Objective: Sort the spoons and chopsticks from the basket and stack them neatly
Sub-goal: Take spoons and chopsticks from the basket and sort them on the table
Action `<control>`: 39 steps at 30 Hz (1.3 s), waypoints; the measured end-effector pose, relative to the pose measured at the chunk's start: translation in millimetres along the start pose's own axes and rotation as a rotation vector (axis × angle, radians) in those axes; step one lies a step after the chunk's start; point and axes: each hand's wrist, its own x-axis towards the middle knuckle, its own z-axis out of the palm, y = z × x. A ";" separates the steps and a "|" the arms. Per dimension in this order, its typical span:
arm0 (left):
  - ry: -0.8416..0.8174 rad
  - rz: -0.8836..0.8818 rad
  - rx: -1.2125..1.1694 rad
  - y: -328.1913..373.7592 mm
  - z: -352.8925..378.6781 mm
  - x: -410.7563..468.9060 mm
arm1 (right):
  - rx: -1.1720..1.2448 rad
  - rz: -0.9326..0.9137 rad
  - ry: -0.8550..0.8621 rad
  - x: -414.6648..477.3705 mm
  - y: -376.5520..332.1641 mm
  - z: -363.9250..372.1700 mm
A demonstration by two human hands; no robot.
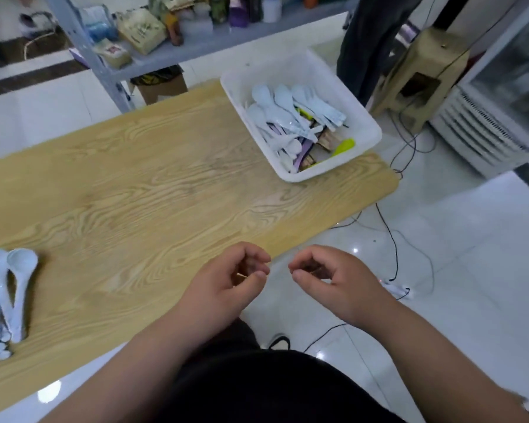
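Observation:
A white plastic basket [370, 129] stands at the table's far right corner and holds several pale blue spoons [283, 111], a green spoon [344, 147] and brown chopstick packets [324, 141]. A stack of pale blue spoons [9, 288] lies at the near left of the table. My left hand [226, 288] hovers over the table's front edge with fingers curled, and a thin pale sliver shows between thumb and fingers. My right hand [330, 282] is beside it, past the table edge over the floor, thumb and forefinger nearly meeting. Whether it pinches anything is hidden.
The wooden table [153, 190] has bare surface between the basket and the spoon stack. Behind it is a grey shelf [177, 47] with boxes and bottles. A person's legs [367, 41] stand beyond the basket. Black cables [394, 239] trail across the white floor at right.

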 end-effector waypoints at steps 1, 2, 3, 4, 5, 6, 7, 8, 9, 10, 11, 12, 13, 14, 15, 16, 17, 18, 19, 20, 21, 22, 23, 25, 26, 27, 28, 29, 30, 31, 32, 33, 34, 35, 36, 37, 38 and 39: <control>-0.025 -0.009 0.008 -1.3 4.0 3.8 | 0.000 -0.012 0.015 7.4 0.6 -9.2; -0.055 -0.016 0.004 -4.6 7.8 7.8 | -0.005 -0.023 0.028 14.8 0.4 -18.1; -0.088 -0.025 -0.009 -7.4 11.7 12.3 | -0.013 -0.035 0.041 23.0 0.1 -26.9; -0.120 -0.033 -0.019 -8.9 15.7 18.1 | -0.020 -0.044 0.054 30.9 -0.5 -35.8; -0.143 -0.042 -0.030 -9.8 19.4 24.9 | -0.027 -0.045 0.068 38.0 -1.2 -44.6; -0.159 -0.054 -0.031 -9.6 23.0 33.3 | -0.030 -0.041 0.083 43.6 -1.4 -52.5; -0.167 -0.054 -0.034 -7.4 26.5 43.2 | -0.028 -0.038 0.097 48.1 -0.7 -59.5; -0.168 -0.039 -0.032 -3.1 29.7 54.2 | -0.024 -0.034 0.103 52.0 0.8 -66.5; -0.163 -0.018 -0.025 2.8 33.0 65.9 | -0.023 -0.027 0.097 55.4 3.8 -72.7; -0.150 0.004 -0.019 9.8 36.7 77.9 | -0.025 -0.019 0.081 57.9 7.2 -78.8; -0.133 0.018 -0.022 17.9 40.3 90.4 | -0.026 -0.017 0.063 60.6 11.4 -84.8; -0.114 0.026 -0.029 25.6 43.1 102.9 | -0.020 -0.021 0.048 63.9 16.2 -91.2; -0.095 0.029 -0.037 33.2 45.3 115.1 | -0.008 -0.023 0.037 68.2 21.5 -97.8; -0.075 0.030 -0.040 40.1 47.4 127.5 | 0.005 -0.016 0.024 73.9 26.8 -105.1; -0.054 0.028 -0.040 46.0 49.5 139.2 | 0.016 -0.003 0.005 81.0 32.2 -113.1; -0.029 0.025 -0.031 50.1 51.8 151.2 | 0.020 0.006 -0.021 89.8 38.7 -121.7; 0.000 0.018 -0.022 53.0 54.7 162.7 | 0.016 0.005 -0.056 100.1 45.2 -131.0; 0.035 0.010 -0.018 55.7 58.3 173.1 | 0.003 -0.005 -0.095 111.3 50.9 -141.4; 0.077 -0.005 -0.028 58.8 63.3 182.7 | -0.011 -0.023 -0.130 123.9 54.9 -153.1; 0.129 -0.023 -0.055 61.9 69.6 190.9 | -0.020 -0.046 -0.158 137.2 57.2 -165.6; 0.183 -0.043 -0.092 65.3 77.6 197.7 | -0.024 -0.071 -0.180 150.3 58.3 -178.6; 0.233 -0.060 -0.124 69.4 87.0 203.5 | -0.025 -0.096 -0.197 163.5 58.6 -191.9; 0.282 -0.076 -0.152 72.8 97.3 208.9 | -0.031 -0.118 -0.213 176.5 58.4 -204.8; 0.368 -0.108 -0.203 76.7 119.1 218.1 | -0.062 -0.157 -0.247 201.1 57.6 -226.7; 0.400 -0.124 -0.231 77.8 128.7 221.9 | -0.083 -0.175 -0.266 212.7 57.4 -235.6; 0.424 -0.141 -0.255 78.4 136.8 225.1 | -0.099 -0.190 -0.285 223.9 56.4 -242.5; 0.443 -0.157 -0.266 77.8 142.8 227.3 | -0.110 -0.201 -0.302 233.8 55.2 -247.6; 0.459 -0.169 -0.274 76.9 146.4 228.7 | -0.115 -0.209 -0.314 242.5 54.1 -250.9; 0.475 -0.177 -0.281 76.4 147.1 229.8 | -0.119 -0.213 -0.323 250.2 53.5 -252.8; 0.494 -0.185 -0.292 76.1 145.9 231.1 | -0.122 -0.210 -0.333 257.2 53.5 -253.3; 0.520 -0.196 -0.296 74.8 143.2 232.3 | -0.128 -0.200 -0.345 263.9 53.6 -252.3; 0.554 -0.208 -0.298 73.3 139.2 234.3 | -0.139 -0.188 -0.357 270.4 53.9 -249.9; 0.588 -0.214 -0.296 72.6 133.9 236.8 | -0.157 -0.178 -0.364 277.5 54.2 -246.1; 0.615 -0.217 -0.293 72.1 127.0 240.6 | -0.180 -0.163 -0.366 285.4 54.9 -240.7; 0.627 -0.220 -0.282 71.9 119.6 245.0 | -0.210 -0.146 -0.361 293.6 55.2 -234.6; 0.626 -0.223 -0.262 71.2 111.7 250.1 | -0.249 -0.127 -0.355 302.1 55.7 -227.8; 0.621 -0.230 -0.232 70.4 103.5 255.4 | -0.292 -0.112 -0.350 309.8 55.7 -221.1; 0.620 -0.235 -0.194 69.9 94.8 261.8 | -0.334 -0.100 -0.348 317.7 55.3 -214.7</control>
